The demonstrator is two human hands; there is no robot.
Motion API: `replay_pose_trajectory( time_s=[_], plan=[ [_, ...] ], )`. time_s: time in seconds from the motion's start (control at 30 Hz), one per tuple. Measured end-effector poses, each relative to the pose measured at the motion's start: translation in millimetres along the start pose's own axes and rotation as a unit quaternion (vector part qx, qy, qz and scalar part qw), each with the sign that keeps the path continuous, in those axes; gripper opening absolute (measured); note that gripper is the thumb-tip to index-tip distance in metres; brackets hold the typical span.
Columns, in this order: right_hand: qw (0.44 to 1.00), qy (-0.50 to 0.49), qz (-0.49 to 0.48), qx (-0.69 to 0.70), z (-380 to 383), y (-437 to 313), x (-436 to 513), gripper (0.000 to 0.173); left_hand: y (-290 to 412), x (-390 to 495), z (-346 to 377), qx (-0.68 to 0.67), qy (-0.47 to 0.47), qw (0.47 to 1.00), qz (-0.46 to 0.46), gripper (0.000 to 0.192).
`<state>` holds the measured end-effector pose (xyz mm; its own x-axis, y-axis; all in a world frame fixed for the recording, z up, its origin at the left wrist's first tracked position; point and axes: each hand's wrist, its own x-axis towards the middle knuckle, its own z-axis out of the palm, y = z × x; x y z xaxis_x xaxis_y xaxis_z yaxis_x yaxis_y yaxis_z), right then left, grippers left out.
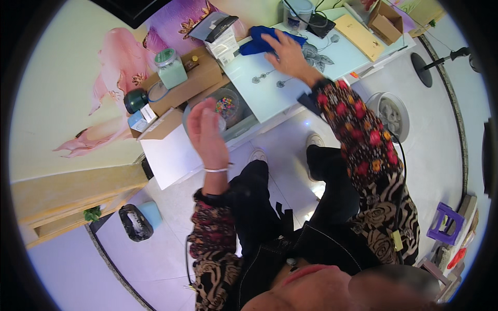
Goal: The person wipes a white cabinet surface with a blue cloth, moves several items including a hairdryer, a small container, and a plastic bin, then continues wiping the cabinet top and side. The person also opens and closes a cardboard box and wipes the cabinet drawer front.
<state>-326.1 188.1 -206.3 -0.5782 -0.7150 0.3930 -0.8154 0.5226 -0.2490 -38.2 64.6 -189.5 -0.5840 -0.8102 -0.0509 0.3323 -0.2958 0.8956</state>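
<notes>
My right hand (287,54) reaches over the glass-topped cabinet (268,97), its fingers apart at the edge of a blue cloth (255,41); whether they touch it I cannot tell. My left hand (208,132) is raised over a recessed compartment on the left, blurred, with nothing seen in it. Beside its fingertips, inside that compartment, sits a round clear container of small multicoloured pieces (225,107). A cardboard box (194,85) behind it bears a square jar with a green lid (171,70). A white box (223,48) stands left of the cloth.
Along the back are a lidded clear bucket (297,15), a black device (321,25), a yellow flat box (360,37) and an open carton (386,23). On the floor stand a white basin (404,116), a black-lined bin (136,223), a black round stand base (421,70) and a purple stool (445,223).
</notes>
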Motion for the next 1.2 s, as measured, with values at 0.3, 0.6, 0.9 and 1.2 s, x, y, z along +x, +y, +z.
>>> replay_pose_trajectory(
  time_s=[0.3, 0.6, 0.9, 1.2],
  plan=[
    [0.993, -0.065, 0.057, -0.075, 78.6, 25.6, 22.7, 0.043, -41.1, -14.3, 83.8, 0.099, -0.077, 0.985, -0.119, 0.021],
    [0.957, -0.045, 0.196, -0.210, -17.3, 145.4, -80.4, 0.041, -47.4, -26.7, 93.7, 0.098, -0.145, 0.975, -0.136, 0.021],
    [0.995, -0.013, 0.032, -0.092, 4.0, 54.9, -121.5, 0.035, -46.9, -1.8, 74.6, 0.003, -0.063, 0.989, -0.130, 0.018],
    [0.984, -0.046, -0.151, 0.081, 2.4, 39.3, -135.9, 0.035, -60.9, 3.6, 75.4, 0.009, -0.050, 0.986, -0.162, 0.020]
  ],
)
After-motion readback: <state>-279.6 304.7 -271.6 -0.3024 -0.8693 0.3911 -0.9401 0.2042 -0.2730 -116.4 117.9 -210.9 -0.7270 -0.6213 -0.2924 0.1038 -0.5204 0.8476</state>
